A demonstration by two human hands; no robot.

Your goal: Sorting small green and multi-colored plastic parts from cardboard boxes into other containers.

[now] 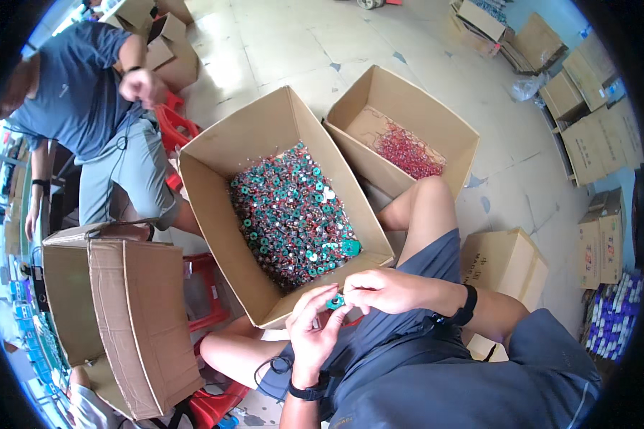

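Observation:
My left hand point(313, 330) pinches a small green circuit board point(335, 302) with a dark middle between thumb and fingers, over the near rim of a large cardboard box. My right hand point(385, 289) meets it from the right, its fingertips closed against the board's edge; what lies between them is hidden. Inside the large box point(218, 207) lies a heap of small green round boards point(286, 214), mixed with red wires and silvery parts. Past my knee, a second cardboard box point(361, 161) holds a tangle of thin red wire pieces point(408, 150).
At left, an open cardboard box point(143, 322) stands near red plastic stools point(207, 293). Another person point(86, 93) sits at the far left beside a workbench. A carton point(504, 264) sits right of my leg. More cartons point(587, 121) and purple-white stacked packs point(612, 314) line the right wall.

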